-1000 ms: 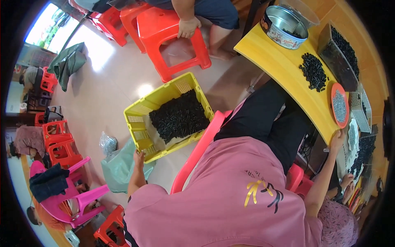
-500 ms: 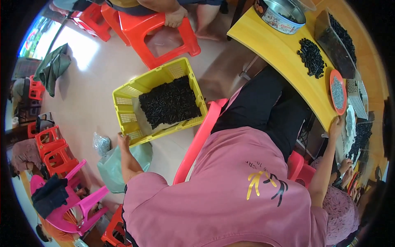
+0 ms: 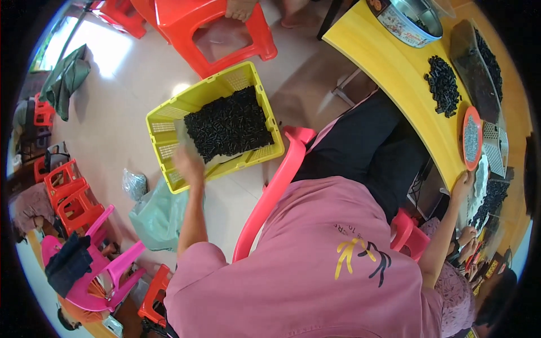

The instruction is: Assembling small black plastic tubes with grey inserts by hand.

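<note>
The left hand's grip (image 3: 189,160) closes on a pale scoop inside the yellow crate (image 3: 169,112), just short of the black pieces (image 3: 230,125) heaped beyond it. The right hand (image 3: 463,181) rests on the bench (image 3: 394,73) edge, apparently bracing; its grip cannot be told.

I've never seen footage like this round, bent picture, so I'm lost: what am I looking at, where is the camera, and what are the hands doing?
The camera sits on a person's head and looks down through a fisheye lens, so straight edges curve. The pink shirt is the wearer's own. Their left hand reaches into a yellow crate on the floor, filled with small black pieces; the blur hides whether it grips anything. Their right hand rests at the edge of a yellow table, beside a red dish. The table also carries a loose pile of black pieces and a metal bowl.
</note>
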The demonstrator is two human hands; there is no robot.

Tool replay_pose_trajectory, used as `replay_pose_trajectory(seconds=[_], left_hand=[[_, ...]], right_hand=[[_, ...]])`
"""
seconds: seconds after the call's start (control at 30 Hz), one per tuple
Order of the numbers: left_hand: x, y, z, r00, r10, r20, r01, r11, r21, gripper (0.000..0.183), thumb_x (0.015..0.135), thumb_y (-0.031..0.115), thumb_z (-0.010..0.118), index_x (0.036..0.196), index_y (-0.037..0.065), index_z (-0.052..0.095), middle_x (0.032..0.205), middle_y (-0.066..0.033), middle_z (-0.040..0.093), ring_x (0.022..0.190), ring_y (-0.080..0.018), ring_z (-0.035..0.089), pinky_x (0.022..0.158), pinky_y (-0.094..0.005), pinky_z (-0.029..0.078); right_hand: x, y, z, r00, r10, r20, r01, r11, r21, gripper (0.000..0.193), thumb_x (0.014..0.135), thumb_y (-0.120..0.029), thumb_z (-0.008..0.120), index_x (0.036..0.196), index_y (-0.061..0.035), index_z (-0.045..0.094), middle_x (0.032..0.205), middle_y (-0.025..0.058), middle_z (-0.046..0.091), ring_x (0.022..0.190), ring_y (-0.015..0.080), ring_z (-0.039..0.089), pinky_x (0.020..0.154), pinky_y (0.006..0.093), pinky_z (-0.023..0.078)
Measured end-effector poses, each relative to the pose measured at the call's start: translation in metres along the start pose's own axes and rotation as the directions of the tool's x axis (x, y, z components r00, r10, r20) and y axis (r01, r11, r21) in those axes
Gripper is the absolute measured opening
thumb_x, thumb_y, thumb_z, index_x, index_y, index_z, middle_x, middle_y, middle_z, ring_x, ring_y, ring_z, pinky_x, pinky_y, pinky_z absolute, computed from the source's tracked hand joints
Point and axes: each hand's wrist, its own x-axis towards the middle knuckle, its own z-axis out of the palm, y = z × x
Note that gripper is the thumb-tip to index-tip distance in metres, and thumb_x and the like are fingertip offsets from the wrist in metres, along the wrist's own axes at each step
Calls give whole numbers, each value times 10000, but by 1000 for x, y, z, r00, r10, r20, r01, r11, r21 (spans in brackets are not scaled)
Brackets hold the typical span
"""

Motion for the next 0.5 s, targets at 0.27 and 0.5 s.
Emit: replay_pose_trajectory(seconds=[0.27,0.5], left_hand=[[36,217,126,240,-36,970,808,561,-179,888,737,458,730,1381,79,250,1044,-175,615,795,-287,647,624,-344,542],[82,230,138,377,-174,910,781,587,-212,647,744,106,600,1321,180,317,988,-179,619,802,-323,667,595,-399,587]], right_hand=[[-6,2,-3,1000,27,17,-25,997,-74,452,947,-315,445,1249,17,503,1231,204,547,1147,327,515,974,363,381],[-14,-7,-9,998,66,25,-65,997,-38,503,963,-359,441,1266,41,476,1231,232,537,1148,331,508,983,377,368]])
